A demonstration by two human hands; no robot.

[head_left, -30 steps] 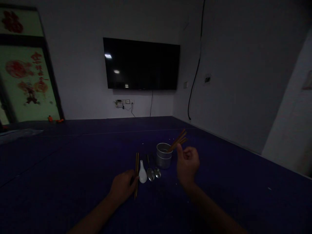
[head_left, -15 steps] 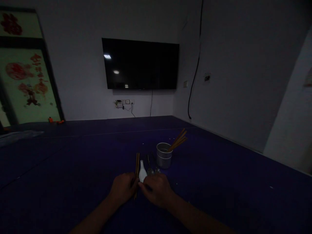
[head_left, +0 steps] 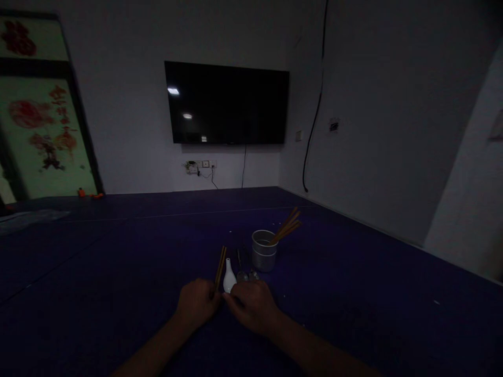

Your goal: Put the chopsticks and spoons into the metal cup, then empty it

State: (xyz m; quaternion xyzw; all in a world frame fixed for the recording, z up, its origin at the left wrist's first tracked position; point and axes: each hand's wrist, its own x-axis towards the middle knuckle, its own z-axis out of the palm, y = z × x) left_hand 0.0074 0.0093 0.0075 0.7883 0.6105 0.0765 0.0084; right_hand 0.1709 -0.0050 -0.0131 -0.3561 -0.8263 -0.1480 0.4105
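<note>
A pair of wooden chopsticks [head_left: 220, 266] slants up and to the right out of my left hand [head_left: 197, 302], whose fingers are closed around their lower part. A white soup spoon [head_left: 228, 280] lies just right of them, handle pointing away from me. My right hand [head_left: 253, 303] is curled at the near end of this spoon, thumb close to my left hand; its fingertips are partly hidden. Two metal spoons, a left one [head_left: 242, 276] and a right one [head_left: 253, 275], lie beyond my right hand, which covers their near ends.
Behind the spoons stands a metal cup [head_left: 264, 256] with several wooden chopsticks [head_left: 288, 226] leaning out to the right. All rest on a dark blue surface [head_left: 353, 293]. A television [head_left: 228, 104] hangs on the wall; clear plastic [head_left: 33, 220] lies far left.
The chopsticks have tilted, far ends shifting slightly right, and their near ends no longer show below my left hand. The white spoon has shifted slightly left. My right hand has barely moved.
</note>
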